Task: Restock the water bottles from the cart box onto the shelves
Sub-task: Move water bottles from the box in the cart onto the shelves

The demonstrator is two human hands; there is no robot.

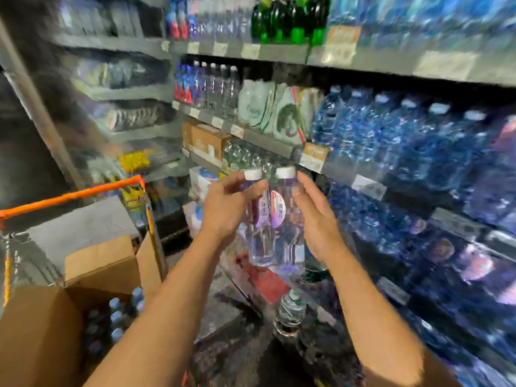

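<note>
Two clear water bottles with white caps and purple-red labels stand side by side in the air between my hands, in front of the shelves. My left hand (227, 209) grips the left bottle (258, 227), thumb across its neck. Against the right bottle (287, 222) my right hand (317, 216) presses with nearly straight fingers. The open cardboard box (42, 331) in the cart at lower left holds several more bottles (117, 317) with blue caps. The image is blurred.
An orange-railed cart (69, 195) stands at left. Shelves (251, 135) ahead hold small bottles, cartons and packs; large blue water bottles (405, 141) fill the right-hand shelves. Loose bottles (290, 311) stand on the floor below my hands.
</note>
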